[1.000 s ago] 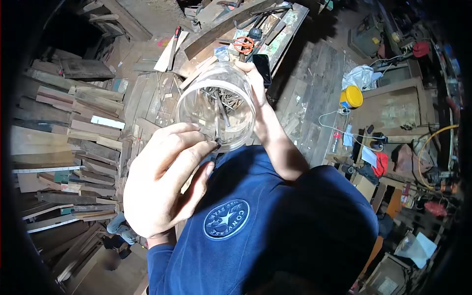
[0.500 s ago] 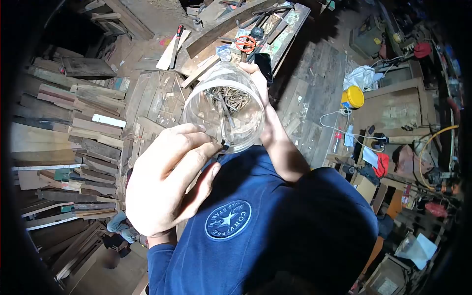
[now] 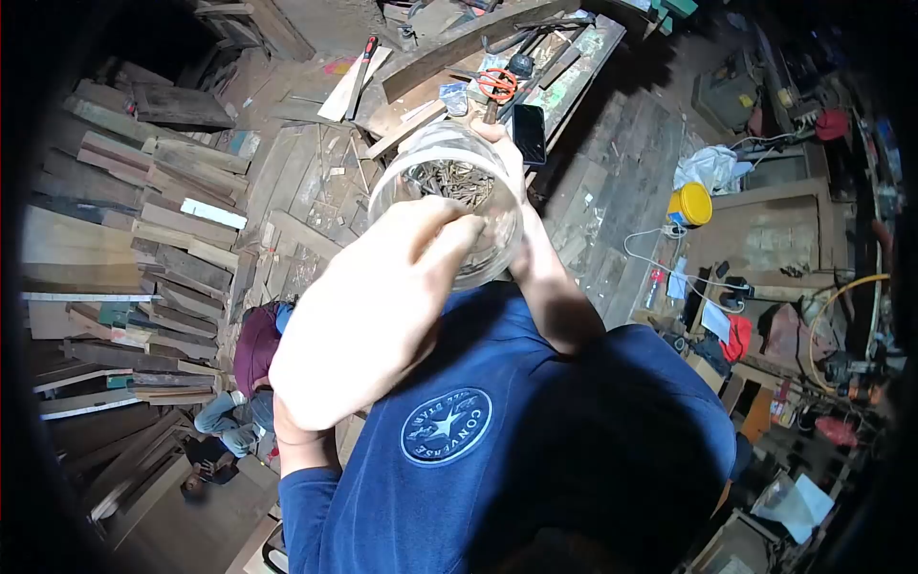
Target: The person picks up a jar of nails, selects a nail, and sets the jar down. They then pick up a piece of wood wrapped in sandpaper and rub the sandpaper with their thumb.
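A clear plastic jar [image 3: 390, 191] is tilted with its wide mouth towards me, and many small nails or screws [image 3: 457, 182] lie inside. My right hand [image 3: 507, 158] holds it from the far side, partly hidden behind its wall. My left hand [image 3: 368, 311] reaches over the near rim, with thumb and fingers closed together inside the mouth. Whatever is between those fingertips is too hidden to make out. Just beyond my right hand, a black phone [image 3: 529, 134] lies at the workbench edge.
The workbench [image 3: 579, 72] bears orange-handled scissors [image 3: 497, 84], a red-handled tool [image 3: 363, 72] and wood pieces. Stacked boards [image 3: 182, 230] fill the left. At lower left are a person in maroon [image 3: 256, 349] and another in dark clothes [image 3: 210, 459]. A yellow bucket [image 3: 695, 203] stands right.
My left hand has moved right and up, from the near rim into the jar's mouth. The maroon-clad person has come into view at left. The scene has shifted slightly in the view.
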The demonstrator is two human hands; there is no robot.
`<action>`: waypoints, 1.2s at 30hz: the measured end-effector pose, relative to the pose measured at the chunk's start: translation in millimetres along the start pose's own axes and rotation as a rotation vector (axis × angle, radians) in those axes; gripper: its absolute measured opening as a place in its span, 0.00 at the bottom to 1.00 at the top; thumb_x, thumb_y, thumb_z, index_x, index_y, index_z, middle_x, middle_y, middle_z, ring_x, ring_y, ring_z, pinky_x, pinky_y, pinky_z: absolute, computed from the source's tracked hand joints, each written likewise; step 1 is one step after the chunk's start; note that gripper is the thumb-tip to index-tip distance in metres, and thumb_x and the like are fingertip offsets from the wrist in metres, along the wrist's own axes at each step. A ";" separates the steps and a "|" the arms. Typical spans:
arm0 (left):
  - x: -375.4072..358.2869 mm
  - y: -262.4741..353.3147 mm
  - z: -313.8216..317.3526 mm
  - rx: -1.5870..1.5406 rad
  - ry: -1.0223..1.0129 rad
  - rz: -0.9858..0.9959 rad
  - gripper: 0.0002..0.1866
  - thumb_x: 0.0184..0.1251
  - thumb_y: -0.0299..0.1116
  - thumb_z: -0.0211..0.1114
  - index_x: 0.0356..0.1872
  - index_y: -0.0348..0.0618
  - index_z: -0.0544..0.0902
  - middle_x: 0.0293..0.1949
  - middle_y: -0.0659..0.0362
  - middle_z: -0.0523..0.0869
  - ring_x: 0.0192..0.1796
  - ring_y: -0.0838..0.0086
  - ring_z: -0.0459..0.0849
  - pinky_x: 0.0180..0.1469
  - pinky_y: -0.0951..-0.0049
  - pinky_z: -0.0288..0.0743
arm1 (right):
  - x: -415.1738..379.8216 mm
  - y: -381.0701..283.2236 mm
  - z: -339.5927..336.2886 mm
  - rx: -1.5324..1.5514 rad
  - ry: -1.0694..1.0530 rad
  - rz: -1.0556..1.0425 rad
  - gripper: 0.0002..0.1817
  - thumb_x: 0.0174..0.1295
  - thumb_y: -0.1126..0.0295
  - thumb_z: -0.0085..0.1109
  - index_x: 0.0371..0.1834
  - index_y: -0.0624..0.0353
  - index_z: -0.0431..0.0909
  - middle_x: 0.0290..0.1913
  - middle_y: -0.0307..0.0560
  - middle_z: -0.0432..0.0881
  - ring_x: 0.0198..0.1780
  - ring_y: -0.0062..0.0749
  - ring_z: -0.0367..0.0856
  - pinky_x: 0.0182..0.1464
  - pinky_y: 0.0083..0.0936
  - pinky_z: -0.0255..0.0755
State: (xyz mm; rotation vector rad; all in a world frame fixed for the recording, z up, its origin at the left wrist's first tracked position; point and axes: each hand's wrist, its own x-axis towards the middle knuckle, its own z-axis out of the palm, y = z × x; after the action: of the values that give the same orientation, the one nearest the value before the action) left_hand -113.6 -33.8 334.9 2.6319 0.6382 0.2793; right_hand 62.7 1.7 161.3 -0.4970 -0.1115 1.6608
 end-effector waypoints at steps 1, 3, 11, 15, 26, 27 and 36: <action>3.1 0.3 3.2 0.027 -0.014 0.018 0.21 0.55 0.23 0.59 0.53 0.33 0.75 0.50 0.48 0.77 0.51 0.55 0.81 0.53 0.64 0.77 | 2.8 -2.0 -5.2 0.154 -0.230 0.167 0.29 0.66 0.49 0.44 0.51 0.65 0.79 0.45 0.56 0.86 0.42 0.43 0.85 0.48 0.40 0.79; 9.3 -0.5 8.0 0.117 -0.011 0.062 0.17 0.57 0.24 0.56 0.49 0.32 0.76 0.46 0.47 0.78 0.48 0.56 0.81 0.51 0.64 0.78 | -1.7 1.9 -2.6 0.060 -0.277 0.093 0.28 0.67 0.50 0.43 0.50 0.66 0.78 0.44 0.56 0.86 0.41 0.42 0.85 0.48 0.40 0.80; 25.8 -5.9 24.0 0.211 0.036 0.061 0.09 0.54 0.25 0.58 0.37 0.32 0.78 0.35 0.47 0.80 0.40 0.59 0.83 0.40 0.63 0.79 | 21.2 7.0 -17.9 0.134 -0.176 0.134 0.26 0.66 0.54 0.45 0.47 0.69 0.79 0.42 0.58 0.86 0.44 0.42 0.86 0.54 0.35 0.77; 26.6 -14.1 32.8 0.109 0.235 0.181 0.12 0.53 0.26 0.58 0.40 0.33 0.78 0.38 0.46 0.81 0.44 0.54 0.83 0.49 0.60 0.77 | 19.7 7.7 -13.9 0.110 -0.201 0.125 0.25 0.66 0.56 0.45 0.46 0.70 0.79 0.43 0.60 0.86 0.44 0.46 0.85 0.56 0.39 0.76; 46.7 -52.2 81.7 0.179 0.298 0.074 0.16 0.55 0.28 0.59 0.45 0.33 0.79 0.47 0.42 0.82 0.50 0.54 0.83 0.53 0.59 0.76 | 13.1 8.4 -8.5 -0.051 -0.141 -0.006 0.29 0.66 0.50 0.42 0.48 0.66 0.80 0.43 0.57 0.87 0.41 0.41 0.86 0.52 0.36 0.77; 45.6 -51.1 77.8 0.167 0.279 0.077 0.16 0.55 0.28 0.59 0.45 0.33 0.79 0.46 0.42 0.82 0.50 0.54 0.83 0.53 0.59 0.76 | 12.6 9.1 -10.1 0.114 -0.361 0.059 0.30 0.66 0.49 0.40 0.50 0.67 0.79 0.45 0.57 0.86 0.43 0.42 0.85 0.52 0.36 0.77; 7.0 -30.6 18.7 0.058 0.152 0.071 0.15 0.55 0.28 0.59 0.44 0.34 0.80 0.45 0.43 0.83 0.48 0.54 0.83 0.51 0.59 0.76 | -2.3 7.3 10.9 -0.025 -0.075 0.062 0.31 0.64 0.46 0.42 0.58 0.60 0.76 0.54 0.55 0.82 0.51 0.46 0.81 0.56 0.47 0.74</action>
State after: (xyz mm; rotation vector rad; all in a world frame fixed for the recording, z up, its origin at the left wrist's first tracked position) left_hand -114.2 -12.2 305.4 2.7108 0.6109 0.4931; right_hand 52.0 0.6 169.1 -0.4612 -0.1734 1.7407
